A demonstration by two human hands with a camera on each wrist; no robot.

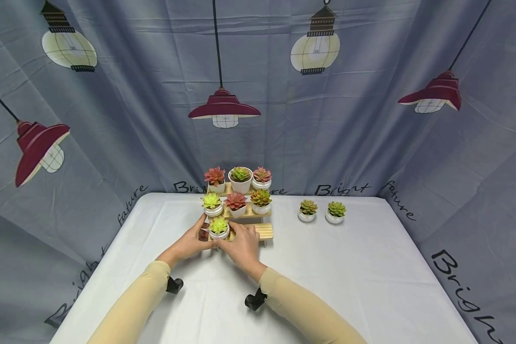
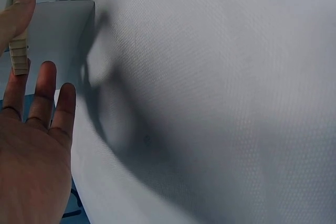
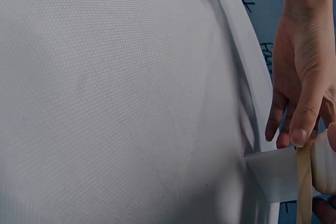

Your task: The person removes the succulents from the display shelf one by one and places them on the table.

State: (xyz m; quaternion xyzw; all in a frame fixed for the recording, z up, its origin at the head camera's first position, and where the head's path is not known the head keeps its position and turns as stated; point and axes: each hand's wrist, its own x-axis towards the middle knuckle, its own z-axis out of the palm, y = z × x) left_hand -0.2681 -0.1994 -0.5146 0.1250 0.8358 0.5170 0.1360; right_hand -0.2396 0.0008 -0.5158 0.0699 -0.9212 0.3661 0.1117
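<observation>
A potted succulent with yellow-green leaves and a white pot stands at the left part of the lowest step of a wooden plant stand. My right hand pinches this pot, thumb in front and fingers at its right side. In the right wrist view the white pot shows only in part. My left hand holds the left end of the same step, its thumb on the front of the wooden slat. Its outer fingers stretch out nearly straight in the left wrist view.
Several potted succulents fill the two upper steps, among them a red one and a green one. Two more green succulents, one beside the other, stand on the white table at right. A patterned curtain hangs behind.
</observation>
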